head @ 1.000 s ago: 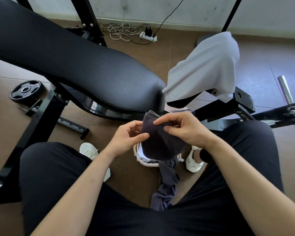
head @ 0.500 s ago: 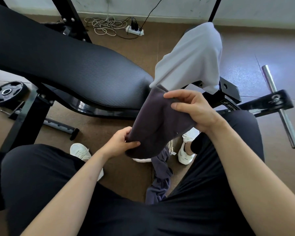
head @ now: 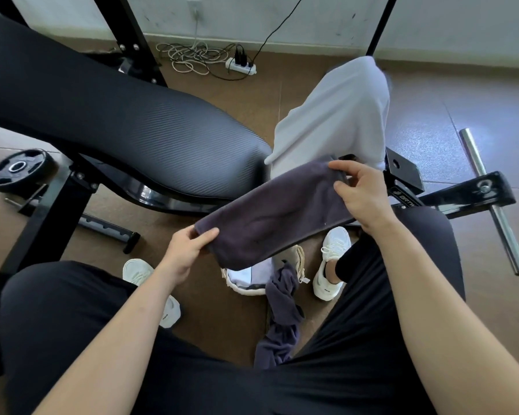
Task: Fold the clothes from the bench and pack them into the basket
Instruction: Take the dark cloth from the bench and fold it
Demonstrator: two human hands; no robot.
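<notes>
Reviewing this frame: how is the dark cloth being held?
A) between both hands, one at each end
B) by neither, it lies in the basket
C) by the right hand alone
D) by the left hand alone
A: the left hand pinches the lower end of the dark cloth and the right hand grips the upper end, above the basket.

Forearms: both bare, reaching forward and inward. Item one, left hand [head: 189, 253]: lower and nearer, thumb on top, fingers beneath, pinching one end of the dark grey garment [head: 270, 217]. Item two, right hand [head: 363, 193]: higher and farther, thumb and curled fingers pinching the opposite end.
</notes>
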